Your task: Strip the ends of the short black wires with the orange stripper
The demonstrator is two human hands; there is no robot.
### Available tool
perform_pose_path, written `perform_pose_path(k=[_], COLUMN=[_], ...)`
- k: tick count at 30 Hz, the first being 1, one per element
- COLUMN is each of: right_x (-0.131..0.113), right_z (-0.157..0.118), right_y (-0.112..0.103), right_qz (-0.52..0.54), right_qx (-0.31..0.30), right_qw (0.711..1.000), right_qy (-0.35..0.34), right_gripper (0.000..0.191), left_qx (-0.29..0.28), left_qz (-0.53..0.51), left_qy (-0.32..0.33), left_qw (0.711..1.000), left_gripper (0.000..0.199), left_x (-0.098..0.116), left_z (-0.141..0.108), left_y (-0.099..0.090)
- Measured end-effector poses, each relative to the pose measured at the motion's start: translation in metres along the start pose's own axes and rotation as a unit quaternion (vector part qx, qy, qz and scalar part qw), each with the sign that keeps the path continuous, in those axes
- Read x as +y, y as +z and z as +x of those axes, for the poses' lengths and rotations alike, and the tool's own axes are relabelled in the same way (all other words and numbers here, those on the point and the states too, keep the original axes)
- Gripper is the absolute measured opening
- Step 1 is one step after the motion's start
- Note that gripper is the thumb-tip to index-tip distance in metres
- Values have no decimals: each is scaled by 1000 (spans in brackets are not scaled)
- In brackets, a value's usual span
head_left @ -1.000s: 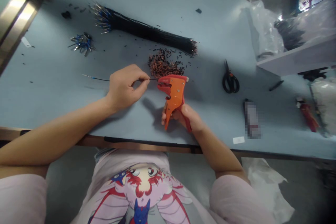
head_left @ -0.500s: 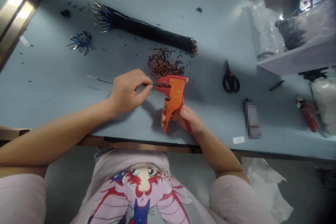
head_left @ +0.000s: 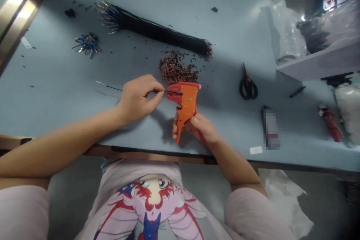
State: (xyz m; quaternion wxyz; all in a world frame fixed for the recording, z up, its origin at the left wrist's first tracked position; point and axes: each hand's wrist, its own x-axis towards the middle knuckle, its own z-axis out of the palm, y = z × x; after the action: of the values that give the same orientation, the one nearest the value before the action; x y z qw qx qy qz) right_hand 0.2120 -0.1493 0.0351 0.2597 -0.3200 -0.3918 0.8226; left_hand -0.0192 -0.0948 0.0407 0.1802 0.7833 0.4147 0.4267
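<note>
My left hand (head_left: 140, 95) pinches a thin black wire (head_left: 114, 89) between thumb and fingertips. A blue sleeve and a metal terminal form the wire's left end; its other end reaches the jaws of an orange and red wire stripper (head_left: 189, 101). Wrapped round the stripper's handles is my right hand (head_left: 201, 127), holding the tool upright with the jaws facing left. Just behind the jaws lies a heap of short black and copper-coloured offcuts (head_left: 177, 69). Farther back stretches a thick bundle of black wires (head_left: 161, 33) with blue-sleeved terminals at its left end.
A small pile of blue-sleeved terminal wires (head_left: 87, 44) lies at the left. To the right are black scissors (head_left: 248, 86), a blurred-out object (head_left: 271, 128), a white label (head_left: 255, 150) and a red-handled tool (head_left: 330, 123). Plastic bags (head_left: 289, 30) rest near a raised shelf (head_left: 317, 58).
The stripper's jaws have shifted very slightly left against the wire, and its orange handle has swung a little. My left hand has barely moved, still pinching the wire.
</note>
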Motion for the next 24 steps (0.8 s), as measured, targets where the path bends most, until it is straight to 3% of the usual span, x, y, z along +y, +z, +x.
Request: perform_pose_path(k=[24], right_x=[-2], right_z=[-3], right_y=[4], right_qz=[2], right_qx=[24], right_qw=[1000], right_qy=[-6], right_gripper=[40], left_qx=[-11], left_qz=[8], left_qy=[-7], left_qw=[1000], left_gripper=[10], left_x=[2], left_z=[-1], left_y=[-1])
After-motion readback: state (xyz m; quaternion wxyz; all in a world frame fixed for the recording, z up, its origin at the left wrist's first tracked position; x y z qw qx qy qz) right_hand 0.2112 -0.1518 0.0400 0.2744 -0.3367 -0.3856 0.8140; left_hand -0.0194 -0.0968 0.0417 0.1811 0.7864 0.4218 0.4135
